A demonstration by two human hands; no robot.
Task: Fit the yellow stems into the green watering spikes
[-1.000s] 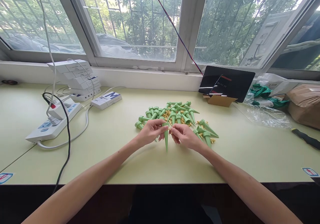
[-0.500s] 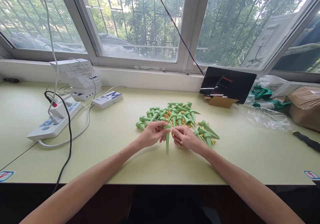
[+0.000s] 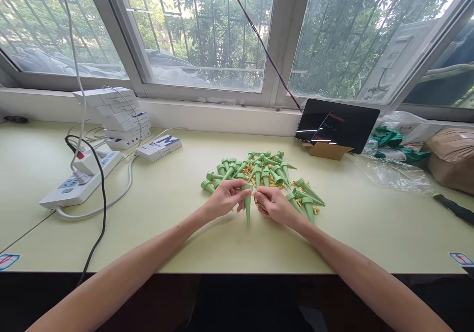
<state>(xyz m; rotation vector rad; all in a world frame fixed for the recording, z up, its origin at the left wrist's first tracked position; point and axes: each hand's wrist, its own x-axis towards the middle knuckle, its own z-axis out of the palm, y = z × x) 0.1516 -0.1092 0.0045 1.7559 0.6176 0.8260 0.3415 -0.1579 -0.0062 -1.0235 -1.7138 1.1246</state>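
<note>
My left hand (image 3: 227,197) pinches a green plastic watering spike (image 3: 248,208) by its capped end, and the tapered tip points down above the table. Close against the cap's right side, my right hand (image 3: 274,203) has its thumb and fingertips pressed together; whatever is between them is too small to make out. Just beyond both hands lies a pile of similar green watering spikes (image 3: 258,171), several of them capped. Small yellow plastic pieces (image 3: 291,180) are scattered among them. A few more spikes (image 3: 308,207) lie beside my right wrist.
A power strip (image 3: 79,181) with cables and stacked white boxes (image 3: 122,117) occupy the left. One white box (image 3: 159,148) lies flat. A tablet (image 3: 336,125) leans on a cardboard stand (image 3: 329,151) at the back right, near plastic bags (image 3: 400,144) and a black-handled tool (image 3: 454,208).
My right fingertips have shifted very slightly at the cap. The spike in my left hand stays nearly in place, its tip a touch lower. The pile looks the same.
</note>
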